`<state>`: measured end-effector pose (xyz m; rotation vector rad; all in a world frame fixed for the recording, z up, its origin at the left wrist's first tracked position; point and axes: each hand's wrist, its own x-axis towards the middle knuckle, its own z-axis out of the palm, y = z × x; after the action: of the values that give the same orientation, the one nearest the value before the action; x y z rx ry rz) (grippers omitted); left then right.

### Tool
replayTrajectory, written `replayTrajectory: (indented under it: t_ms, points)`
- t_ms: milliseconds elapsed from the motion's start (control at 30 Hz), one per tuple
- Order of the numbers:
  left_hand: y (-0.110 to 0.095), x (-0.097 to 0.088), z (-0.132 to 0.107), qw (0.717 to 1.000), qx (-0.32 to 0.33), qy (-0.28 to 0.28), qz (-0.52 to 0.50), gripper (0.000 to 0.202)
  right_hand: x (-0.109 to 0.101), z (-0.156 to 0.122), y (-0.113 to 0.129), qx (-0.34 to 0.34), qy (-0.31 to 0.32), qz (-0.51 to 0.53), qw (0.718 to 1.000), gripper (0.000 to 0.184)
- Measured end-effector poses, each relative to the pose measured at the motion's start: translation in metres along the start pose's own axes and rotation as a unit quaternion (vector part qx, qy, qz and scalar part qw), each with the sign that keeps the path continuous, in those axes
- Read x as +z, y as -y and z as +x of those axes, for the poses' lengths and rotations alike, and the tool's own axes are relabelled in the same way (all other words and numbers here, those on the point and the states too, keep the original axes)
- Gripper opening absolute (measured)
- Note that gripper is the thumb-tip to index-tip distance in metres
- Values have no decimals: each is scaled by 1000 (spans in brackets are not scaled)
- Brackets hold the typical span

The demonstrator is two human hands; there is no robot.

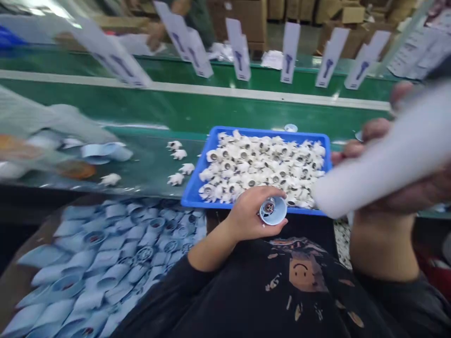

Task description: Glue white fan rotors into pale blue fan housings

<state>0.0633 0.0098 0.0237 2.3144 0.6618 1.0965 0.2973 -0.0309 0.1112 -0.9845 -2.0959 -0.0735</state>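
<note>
Nearest: white tube point(391, 155), heavily blurred, lying across the right of the frame, too close to the camera for any detail.
Cup: pale blue plastic cup point(271, 211), lower centre, just in front of the tray, open end tilted upward, a dark ringed centre showing inside.
Left hand point(252, 213): forearm rising from the lower left in a black sleeve, fingers point(271, 193) curled around the cup and pinching it from the side.
Right hand point(394, 199): raised at the right edge, fingers point(377, 129) wrapped around the tube.
Tray: blue plastic tray point(268, 130), centre, heaped with small white parts point(260, 169) with metal centres; a few more lie left of it on the green conveyor belt point(211, 110).
Lower left: heap of pale blue cups point(112, 253) on a brown worktop point(21, 281).
Upper frame: co-worker's hand point(155, 35), a row of white printed cards point(291, 52), cardboard cartons point(246, 19).
</note>
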Motion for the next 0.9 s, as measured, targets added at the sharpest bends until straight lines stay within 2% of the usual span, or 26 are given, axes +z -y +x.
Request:
replayTrajectory:
  t_ms: [33,67,100,167,233,333,567,767,900]
  points:
    - [-7,8,11,1000,28,-2,-7,39,0,15,5,103,-61,110,987,89]
    - [-12,14,18,999,49,-7,-10,37,2,27,9,162,-87,216,959,89]
    - [-16,19,23,998,63,-11,-13,36,6,36,13,216,-127,291,923,79]
    - [-21,25,27,997,73,-14,-19,31,13,44,20,270,-183,397,858,54]
    - [-23,29,27,997,79,-13,-21,27,16,43,25,267,-224,452,821,50]
    - [-26,32,28,996,87,-20,-11,26,17,37,29,247,-241,472,811,53]
    - [-28,34,31,995,95,-38,17,25,18,39,32,246,-250,444,824,56]
    - [-29,34,30,995,91,-32,40,25,19,37,28,270,-266,486,788,54]
    - [-27,35,32,994,96,-28,38,27,18,35,25,286,-251,499,779,58]
